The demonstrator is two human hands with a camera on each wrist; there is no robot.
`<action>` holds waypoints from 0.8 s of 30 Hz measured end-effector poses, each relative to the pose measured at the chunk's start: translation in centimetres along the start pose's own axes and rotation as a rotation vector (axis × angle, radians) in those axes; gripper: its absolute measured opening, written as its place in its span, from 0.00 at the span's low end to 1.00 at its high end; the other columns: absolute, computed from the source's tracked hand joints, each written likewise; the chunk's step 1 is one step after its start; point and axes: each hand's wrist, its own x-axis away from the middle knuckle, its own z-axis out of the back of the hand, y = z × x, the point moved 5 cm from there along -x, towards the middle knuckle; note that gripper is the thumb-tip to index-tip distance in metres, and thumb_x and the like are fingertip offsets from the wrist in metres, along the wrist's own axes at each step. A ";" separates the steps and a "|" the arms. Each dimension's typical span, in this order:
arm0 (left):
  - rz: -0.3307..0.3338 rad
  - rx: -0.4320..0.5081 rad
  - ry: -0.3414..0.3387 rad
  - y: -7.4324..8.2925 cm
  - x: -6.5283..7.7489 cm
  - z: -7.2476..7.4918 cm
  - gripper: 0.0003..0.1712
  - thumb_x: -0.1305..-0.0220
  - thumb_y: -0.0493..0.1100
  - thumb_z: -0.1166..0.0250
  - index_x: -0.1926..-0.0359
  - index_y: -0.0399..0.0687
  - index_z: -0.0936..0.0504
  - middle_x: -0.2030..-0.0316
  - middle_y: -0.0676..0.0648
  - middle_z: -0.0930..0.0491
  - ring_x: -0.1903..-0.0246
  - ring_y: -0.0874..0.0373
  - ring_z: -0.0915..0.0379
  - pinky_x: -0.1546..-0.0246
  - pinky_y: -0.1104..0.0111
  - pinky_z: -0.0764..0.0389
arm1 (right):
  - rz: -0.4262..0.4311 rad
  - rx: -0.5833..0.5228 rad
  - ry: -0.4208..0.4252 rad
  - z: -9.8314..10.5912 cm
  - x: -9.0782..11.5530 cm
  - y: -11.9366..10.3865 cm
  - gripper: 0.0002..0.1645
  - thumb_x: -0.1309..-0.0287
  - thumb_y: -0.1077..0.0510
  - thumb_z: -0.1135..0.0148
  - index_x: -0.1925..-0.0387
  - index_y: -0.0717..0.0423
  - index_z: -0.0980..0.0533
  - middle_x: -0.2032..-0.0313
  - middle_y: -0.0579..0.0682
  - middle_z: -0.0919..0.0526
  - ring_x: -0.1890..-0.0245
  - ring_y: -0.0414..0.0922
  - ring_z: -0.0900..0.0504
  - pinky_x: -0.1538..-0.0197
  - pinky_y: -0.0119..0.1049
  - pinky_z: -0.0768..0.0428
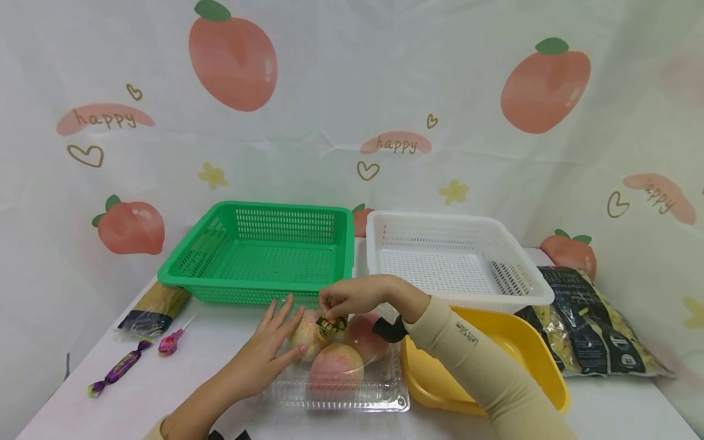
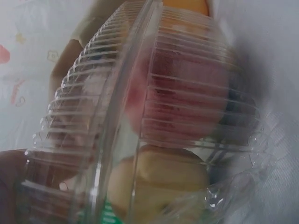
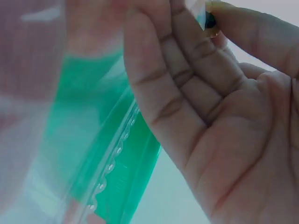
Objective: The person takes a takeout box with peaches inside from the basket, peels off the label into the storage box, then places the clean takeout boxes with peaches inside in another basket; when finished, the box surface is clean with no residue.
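Observation:
A clear plastic clamshell box [image 1: 379, 400] holds several peaches [image 1: 337, 363]. My left hand [image 1: 266, 357] rests on its left side with the fingers spread. Over the lid, my right hand [image 1: 357, 296] pinches at a small black-and-yellow label [image 1: 330, 327]. Thumb and fingertip meet on a small dark and gold piece [image 3: 210, 21] in the right wrist view; most of it is hidden. Seen through the ribbed box wall in the left wrist view are a red peach [image 2: 182, 98] and a paler one [image 2: 159, 182].
Behind the box stand a green basket [image 1: 258, 284] and a white basket [image 1: 462, 299]. A yellow tray [image 1: 541, 348] sits right of it, beside a black food bag [image 1: 599, 324]. At left lie a purple wrapped candy [image 1: 121, 366], a lollipop [image 1: 170, 342] and a packet of thin sticks [image 1: 156, 308].

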 end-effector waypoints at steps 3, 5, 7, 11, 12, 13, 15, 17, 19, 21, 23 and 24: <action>0.000 0.001 0.003 0.0 0.0 0.0 0.40 0.35 0.58 0.46 0.30 0.43 0.45 0.27 0.40 0.60 0.30 0.33 0.73 0.41 0.30 0.53 | -0.007 -0.062 0.016 0.2 0.0 0.3 0.05 0.34 0.64 0.51 0.66 0.60 0.30 0.75 0.45 0.27 0.75 0.36 0.29 0.65 0.29 0.24; 0.001 0.004 0.004 0.0 0.0 0.0 0.40 0.35 0.58 0.46 0.30 0.43 0.45 0.27 0.40 0.60 0.30 0.34 0.73 0.41 0.30 0.53 | -0.006 -0.078 0.014 0.2 -0.1 0.4 0.04 0.35 0.64 0.49 0.67 0.61 0.29 0.74 0.46 0.25 0.75 0.35 0.28 0.65 0.32 0.23; 0.004 0.009 0.004 0.0 0.0 0.0 0.40 0.35 0.58 0.46 0.30 0.43 0.45 0.27 0.40 0.60 0.29 0.34 0.73 0.41 0.30 0.53 | -0.009 -0.094 0.005 0.1 -0.3 0.4 0.03 0.37 0.65 0.46 0.68 0.61 0.29 0.74 0.46 0.23 0.75 0.35 0.27 0.65 0.31 0.22; 0.004 0.006 0.010 0.0 0.0 0.0 0.39 0.35 0.58 0.46 0.30 0.43 0.45 0.27 0.41 0.60 0.29 0.34 0.73 0.42 0.30 0.52 | -0.022 -0.125 0.010 0.2 -0.3 0.3 0.04 0.42 0.68 0.41 0.70 0.61 0.29 0.75 0.46 0.24 0.75 0.35 0.27 0.68 0.29 0.25; 0.003 0.005 0.012 0.0 0.0 0.0 0.39 0.35 0.58 0.46 0.30 0.43 0.44 0.27 0.41 0.60 0.29 0.34 0.72 0.42 0.30 0.52 | -0.025 -0.131 0.011 0.2 -0.3 0.3 0.05 0.43 0.69 0.41 0.71 0.61 0.29 0.76 0.46 0.24 0.76 0.36 0.28 0.69 0.28 0.25; 0.002 0.005 0.014 0.0 0.0 0.0 0.39 0.35 0.58 0.45 0.30 0.43 0.44 0.27 0.41 0.60 0.29 0.34 0.72 0.42 0.30 0.52 | -0.027 -0.136 0.012 0.2 -0.3 0.3 0.05 0.44 0.69 0.40 0.71 0.61 0.29 0.76 0.46 0.25 0.76 0.36 0.28 0.69 0.28 0.26; 0.000 0.006 0.017 0.1 0.0 0.1 0.39 0.35 0.57 0.45 0.30 0.43 0.44 0.27 0.40 0.60 0.29 0.34 0.72 0.42 0.30 0.52 | -0.029 -0.138 0.012 0.3 -0.2 0.3 0.06 0.45 0.70 0.40 0.71 0.60 0.29 0.77 0.45 0.26 0.76 0.36 0.29 0.70 0.27 0.27; -0.002 0.010 0.018 0.1 0.0 0.1 0.39 0.35 0.57 0.45 0.30 0.43 0.44 0.27 0.40 0.59 0.30 0.34 0.72 0.41 0.30 0.52 | -0.026 -0.141 0.009 0.3 -0.2 0.4 0.06 0.45 0.69 0.40 0.70 0.60 0.29 0.78 0.45 0.27 0.76 0.35 0.29 0.70 0.27 0.27; -0.002 0.014 0.018 0.1 0.0 0.1 0.39 0.35 0.57 0.45 0.30 0.43 0.44 0.27 0.40 0.59 0.30 0.34 0.72 0.41 0.30 0.52 | -0.022 -0.139 0.009 0.3 -0.2 0.4 0.07 0.45 0.70 0.40 0.70 0.60 0.29 0.77 0.44 0.26 0.76 0.35 0.29 0.70 0.26 0.27; -0.002 0.015 0.018 0.1 0.0 0.1 0.39 0.35 0.57 0.45 0.30 0.43 0.44 0.27 0.40 0.59 0.30 0.34 0.72 0.41 0.30 0.52 | -0.019 -0.133 0.006 0.3 -0.1 0.3 0.07 0.45 0.70 0.40 0.70 0.60 0.30 0.77 0.45 0.26 0.76 0.35 0.30 0.70 0.25 0.27; -0.002 0.015 0.018 0.1 0.0 0.1 0.39 0.35 0.57 0.45 0.30 0.43 0.44 0.27 0.40 0.59 0.29 0.34 0.72 0.41 0.30 0.52 | -0.017 -0.114 0.002 0.3 0.1 0.1 0.07 0.45 0.71 0.40 0.69 0.59 0.30 0.75 0.44 0.26 0.75 0.35 0.29 0.68 0.24 0.26; -0.002 0.014 0.018 0.0 0.0 0.1 0.39 0.35 0.57 0.45 0.30 0.43 0.44 0.27 0.40 0.59 0.29 0.34 0.72 0.41 0.30 0.53 | -0.016 -0.103 0.000 0.3 0.2 0.0 0.08 0.45 0.71 0.41 0.68 0.59 0.30 0.74 0.44 0.25 0.74 0.35 0.28 0.67 0.24 0.25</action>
